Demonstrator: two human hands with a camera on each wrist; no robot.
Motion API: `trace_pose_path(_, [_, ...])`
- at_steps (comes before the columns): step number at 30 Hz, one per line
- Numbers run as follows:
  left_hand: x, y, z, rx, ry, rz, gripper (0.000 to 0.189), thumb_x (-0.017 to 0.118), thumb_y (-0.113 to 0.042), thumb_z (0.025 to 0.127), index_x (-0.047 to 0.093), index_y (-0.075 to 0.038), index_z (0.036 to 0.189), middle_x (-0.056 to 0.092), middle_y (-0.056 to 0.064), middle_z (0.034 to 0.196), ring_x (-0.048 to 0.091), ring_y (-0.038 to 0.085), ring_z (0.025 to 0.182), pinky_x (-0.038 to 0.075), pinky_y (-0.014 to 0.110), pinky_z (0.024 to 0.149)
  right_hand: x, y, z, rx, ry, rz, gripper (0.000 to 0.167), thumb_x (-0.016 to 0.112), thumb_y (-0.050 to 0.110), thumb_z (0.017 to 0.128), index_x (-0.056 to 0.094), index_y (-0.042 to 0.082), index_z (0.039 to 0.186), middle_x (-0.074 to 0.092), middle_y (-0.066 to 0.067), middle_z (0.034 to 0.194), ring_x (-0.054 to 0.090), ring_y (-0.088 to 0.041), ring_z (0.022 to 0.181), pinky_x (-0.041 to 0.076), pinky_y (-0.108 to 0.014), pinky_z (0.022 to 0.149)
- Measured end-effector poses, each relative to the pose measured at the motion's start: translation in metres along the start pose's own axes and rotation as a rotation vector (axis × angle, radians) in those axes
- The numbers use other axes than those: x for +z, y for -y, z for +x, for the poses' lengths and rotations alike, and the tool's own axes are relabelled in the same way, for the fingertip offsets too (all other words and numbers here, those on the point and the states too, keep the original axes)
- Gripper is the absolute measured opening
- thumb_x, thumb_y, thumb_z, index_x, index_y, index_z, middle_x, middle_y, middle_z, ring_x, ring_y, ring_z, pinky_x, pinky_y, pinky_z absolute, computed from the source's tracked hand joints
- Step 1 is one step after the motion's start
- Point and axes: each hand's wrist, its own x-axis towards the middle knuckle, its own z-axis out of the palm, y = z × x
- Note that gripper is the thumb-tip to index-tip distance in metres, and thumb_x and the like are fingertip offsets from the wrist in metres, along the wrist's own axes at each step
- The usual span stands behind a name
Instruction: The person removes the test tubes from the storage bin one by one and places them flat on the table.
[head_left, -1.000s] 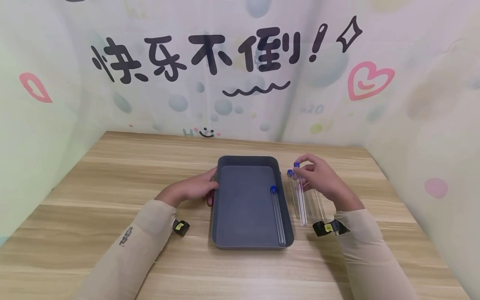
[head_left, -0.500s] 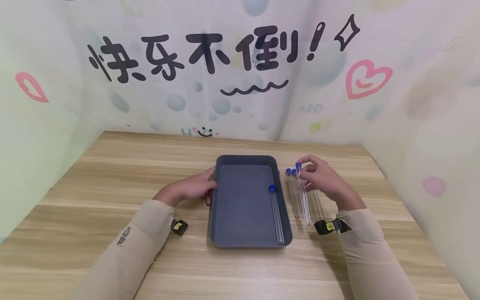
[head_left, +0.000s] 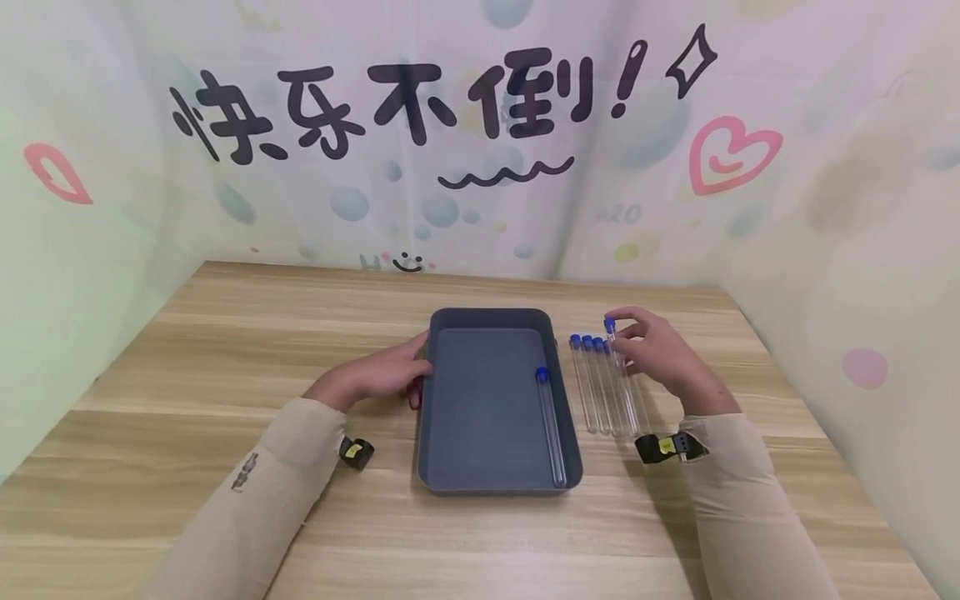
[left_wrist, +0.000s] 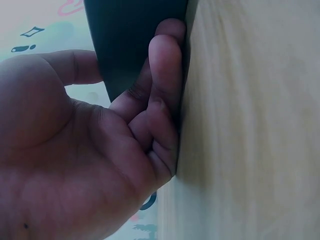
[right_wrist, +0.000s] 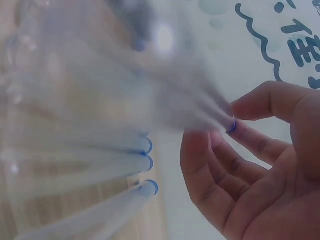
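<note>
My left hand (head_left: 382, 375) holds the left side of a dark grey tray (head_left: 426, 425). In the left wrist view its thumb touches the rim, and the fingers are bent against the tray's outer wall (left_wrist: 127, 40). To the right of the tray, my right hand (head_left: 663, 358) pinches a clear test tube just below its blue cap (head_left: 610, 322). That capped end is tilted up, above the caps beside it. Several more capped test tubes (head_left: 588, 383) lie side by side between tray and hand. Inside the tray, one test tube (head_left: 551, 429) rests along the right wall.
The wood-grain table (head_left: 225, 358) ends at the back against a printed cloth backdrop (head_left: 337, 217). More cloth hangs along the left and right sides. Each wrist wears a black strap-on camera, as on the right wrist (head_left: 663, 448).
My right hand has shifted to the right with a pinched tube, and more tubes now show in a row beside the tray. My left hand stays at the tray's side.
</note>
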Motion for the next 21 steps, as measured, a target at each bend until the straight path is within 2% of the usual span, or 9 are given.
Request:
trace_pose_path(12, [-0.001,0.000,0.001,0.017,0.002,0.003,0.070,0.038,-0.012,0.099,0.008,-0.019,0.161,0.060,0.013,0.080,0.064,0.026,0.065,0.052,0.034,0.067,-0.010,-0.012,0.002,0.020,-0.027,-0.007,0.055,0.052,0.011,0.101,0.035,0.005,0.153,0.053,-0.034,0.132,0.062,-0.025,0.084,0.060,-0.037,0.075])
trace_pose_path(21, [0.000,0.000,0.000,0.016,0.007,0.000,0.070,0.038,-0.012,0.099,0.007,-0.019,0.162,0.060,0.014,0.080,0.064,0.026,0.065,0.052,0.035,0.067,-0.017,-0.019,0.001,0.037,-0.049,-0.030,0.056,0.050,0.010,0.101,0.033,0.004,0.154,0.051,-0.035,0.132,0.059,-0.022,0.081,0.059,-0.035,0.073])
